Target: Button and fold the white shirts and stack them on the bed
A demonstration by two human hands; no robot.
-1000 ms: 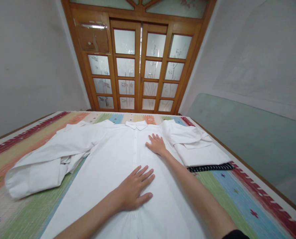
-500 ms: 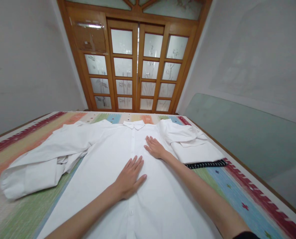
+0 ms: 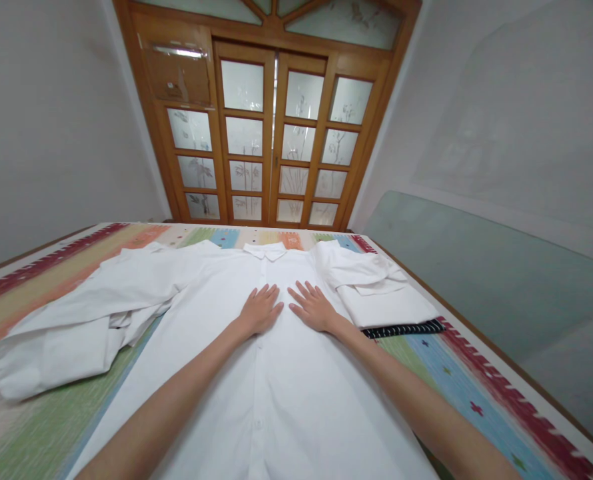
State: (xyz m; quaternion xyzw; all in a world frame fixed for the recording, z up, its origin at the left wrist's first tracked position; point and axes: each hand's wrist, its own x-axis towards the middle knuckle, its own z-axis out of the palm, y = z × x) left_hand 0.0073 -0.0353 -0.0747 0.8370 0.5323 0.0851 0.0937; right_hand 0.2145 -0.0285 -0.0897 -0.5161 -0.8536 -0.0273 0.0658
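Note:
A white button-up shirt [image 3: 296, 387] lies spread out front side up, its collar [image 3: 265, 251] at the far end. My left hand [image 3: 261, 310] rests flat on the chest, left of the button line, with fingers stretched out. Just across from it, my right hand [image 3: 314, 307] lies flat on the right side of the chest, fingers spread. Neither hand grips anything. The shirt's left-hand sleeve [image 3: 141, 277] reaches out toward a bundled white cloth at the left; where one ends and the other begins I cannot tell. The right-hand sleeve [image 3: 356, 265] lies over folded white fabric.
A striped, multicoloured cover [image 3: 51, 427] lies beneath the shirt. Folded white clothes [image 3: 391, 307] sit at the right, with a black patterned cloth [image 3: 406, 329] under them. A pale green board [image 3: 476, 267] stands along the right wall. Wooden glazed doors [image 3: 271, 133] are beyond the far edge.
My left hand has slid forward up the shirt, toward the collar, and is now level with my right. The right hand has moved slightly nearer to me, staying flat.

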